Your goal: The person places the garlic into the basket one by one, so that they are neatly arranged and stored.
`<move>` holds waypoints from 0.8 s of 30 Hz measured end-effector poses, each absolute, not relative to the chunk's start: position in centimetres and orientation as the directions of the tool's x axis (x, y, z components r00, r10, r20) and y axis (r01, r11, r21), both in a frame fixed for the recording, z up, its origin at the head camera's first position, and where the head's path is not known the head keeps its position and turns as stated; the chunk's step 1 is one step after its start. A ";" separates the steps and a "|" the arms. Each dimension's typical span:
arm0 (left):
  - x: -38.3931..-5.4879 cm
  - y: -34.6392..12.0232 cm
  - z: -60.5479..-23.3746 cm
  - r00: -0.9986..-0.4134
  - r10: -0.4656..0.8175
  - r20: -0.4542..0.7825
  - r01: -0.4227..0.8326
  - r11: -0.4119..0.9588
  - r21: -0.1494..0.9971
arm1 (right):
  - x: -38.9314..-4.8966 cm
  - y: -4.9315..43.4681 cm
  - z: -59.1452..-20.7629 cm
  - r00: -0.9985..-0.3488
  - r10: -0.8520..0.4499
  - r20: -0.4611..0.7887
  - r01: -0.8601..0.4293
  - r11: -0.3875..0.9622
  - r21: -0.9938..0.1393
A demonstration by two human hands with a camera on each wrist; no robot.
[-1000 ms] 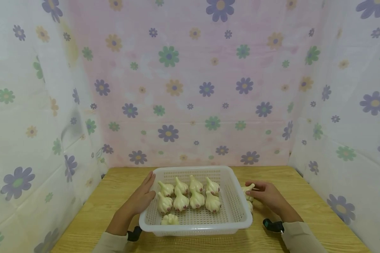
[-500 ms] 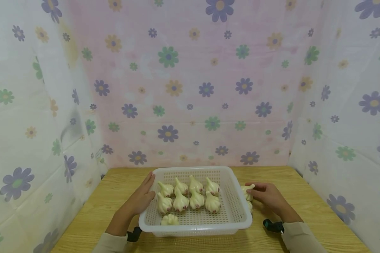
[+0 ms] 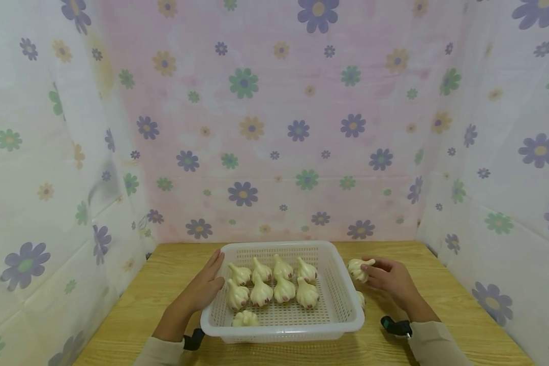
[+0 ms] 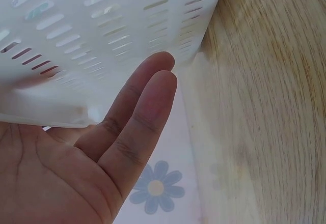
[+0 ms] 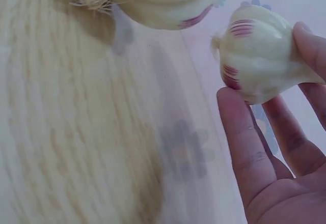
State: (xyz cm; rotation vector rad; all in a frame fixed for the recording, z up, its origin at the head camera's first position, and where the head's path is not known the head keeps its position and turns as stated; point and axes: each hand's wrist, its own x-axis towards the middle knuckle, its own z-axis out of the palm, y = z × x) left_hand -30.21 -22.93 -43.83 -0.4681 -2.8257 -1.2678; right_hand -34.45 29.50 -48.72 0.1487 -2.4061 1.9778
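My right hand [image 3: 392,279] pinches a garlic bulb [image 3: 359,270] by its neck, just outside the right side of a white plastic basket [image 3: 334,324]. In the right wrist view the held bulb [image 5: 260,51] shows purple streaks, with thumb and fingers around it. Another bulb [image 3: 361,300] is partly hidden behind the basket's right rim. Inside the basket several garlic bulbs [image 3: 261,292] stand in two rows, with one more bulb [image 3: 245,318] at the front left. My left hand [image 3: 202,285] rests on the basket's left rim, its fingers straight along the wall in the left wrist view.
The basket stands on a wood-grain table [image 3: 402,254]. Flower-patterned cloth [image 3: 274,152] hangs behind the table and along both sides. Bare basket floor [image 3: 293,314] shows in front of the rows. A black wrist device [image 3: 395,326] sits at the right cuff.
My right hand has raised the garlic bulb slightly and shifted it a little to the right, away from the bulb beneath. The left hand and basket stay in place.
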 end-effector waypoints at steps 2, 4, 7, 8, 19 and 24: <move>-30.3 -22.9 -43.9 -0.954 0.269 0.130 0.277 0.628 0.728 | -34.4 29.6 -48.5 -0.994 -0.052 0.098 -0.106 0.183 -0.977; -30.3 -22.9 -43.9 -0.953 0.272 0.132 0.279 0.627 0.727 | -34.3 29.5 -48.1 -0.990 -0.041 0.134 -0.139 0.168 -0.976; -30.4 -22.8 -44.0 -0.952 0.274 0.137 0.285 0.625 0.727 | -34.4 29.5 -47.7 -0.979 -0.023 0.202 -0.203 0.145 -0.968; -30.5 -22.8 -44.0 -0.952 0.274 0.138 0.286 0.627 0.725 | -34.4 29.4 -47.5 -0.974 -0.013 0.226 -0.226 0.131 -0.965; -30.4 -22.7 -43.8 -0.952 0.272 0.138 0.285 0.635 0.718 | -33.8 28.6 -45.9 -0.941 0.027 0.338 -0.328 0.178 -0.928; -30.3 -22.8 -43.9 -0.953 0.269 0.137 0.282 0.632 0.722 | -33.7 28.1 -45.2 -0.931 0.061 0.359 -0.326 0.302 -0.896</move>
